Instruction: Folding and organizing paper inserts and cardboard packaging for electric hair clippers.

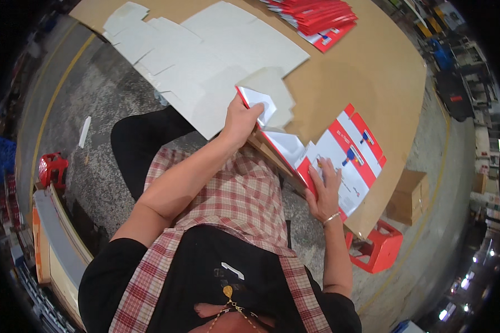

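While a red stool [53, 168] stands on the floor at my far left, a thin white strip [84, 132] lies on the concrete a little nearer to me. Next comes a large white sheet [216, 50] with slits and notched edges, flat on the brown table [322, 83], one corner jutting past the edge on my side. My checked apron [228, 191] covers my lap below it.

My left hand [243, 119] is at the near edge of the table, in front of the sheet, pinching the left end of a red-and-white carton [354, 180]: my thumb lies on a white inner flap, and my other fingers are curled at the red edge, partly out of sight. Between my hands another white flap stands up at an angle. The carton runs along the table's near edge, its printed panels spread face up to the right. My right hand [325, 186] rests on them, fingers loosely spread and gripping nothing I can see, thumb by the near edge.

Beyond, at the table's far side, lies a stack of red cartons [316, 14]. Farther right, on the floor, are another red stool [388, 244] and a brown cardboard box [410, 194].
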{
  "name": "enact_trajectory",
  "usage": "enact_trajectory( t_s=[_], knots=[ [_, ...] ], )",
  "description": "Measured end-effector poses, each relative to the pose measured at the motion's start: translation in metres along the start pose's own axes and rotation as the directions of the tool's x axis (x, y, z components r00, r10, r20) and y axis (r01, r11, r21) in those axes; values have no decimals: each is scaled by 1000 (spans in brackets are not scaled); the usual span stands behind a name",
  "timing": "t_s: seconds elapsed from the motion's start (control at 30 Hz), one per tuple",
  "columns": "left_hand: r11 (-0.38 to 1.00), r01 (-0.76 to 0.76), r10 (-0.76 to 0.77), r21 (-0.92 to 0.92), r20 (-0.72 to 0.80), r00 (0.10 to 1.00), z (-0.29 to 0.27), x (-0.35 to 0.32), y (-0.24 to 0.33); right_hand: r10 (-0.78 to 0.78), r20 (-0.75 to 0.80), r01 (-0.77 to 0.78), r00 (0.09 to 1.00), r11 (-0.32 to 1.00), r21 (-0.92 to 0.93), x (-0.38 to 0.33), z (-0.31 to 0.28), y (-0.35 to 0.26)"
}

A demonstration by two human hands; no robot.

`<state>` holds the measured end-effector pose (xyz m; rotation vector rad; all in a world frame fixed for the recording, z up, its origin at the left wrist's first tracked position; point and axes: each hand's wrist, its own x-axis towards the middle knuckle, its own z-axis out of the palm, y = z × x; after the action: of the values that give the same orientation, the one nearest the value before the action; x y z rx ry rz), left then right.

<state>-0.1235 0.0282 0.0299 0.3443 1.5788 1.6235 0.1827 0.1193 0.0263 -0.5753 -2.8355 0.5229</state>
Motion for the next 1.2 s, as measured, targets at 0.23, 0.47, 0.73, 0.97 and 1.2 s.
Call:
enact_trajectory(
  t_s=[0.23,0.47,0.73,0.97,1.2],
  knots=[
    [-25,-918,273,396,886,375,21,-2,-11,17,-10,-18,1000,998,-64,2,1,-9],
    [-210,-857,226,471,876,426,25,-5,-31,8,74,5,997,987,-163,3,-4,-13],
    [-213,-801,232,560,825,515,47,-19,-17,93,73,-79,993,982,-173,7,0,-17],
    [-308,-722,93,619,776,624,68,-2,5,-55,88,78,995,956,-281,10,-15,33],
    [-318,-253,-46,914,252,967,-58,-41,67,831,-38,-464,554,347,815,-13,-94,210]
  ],
)
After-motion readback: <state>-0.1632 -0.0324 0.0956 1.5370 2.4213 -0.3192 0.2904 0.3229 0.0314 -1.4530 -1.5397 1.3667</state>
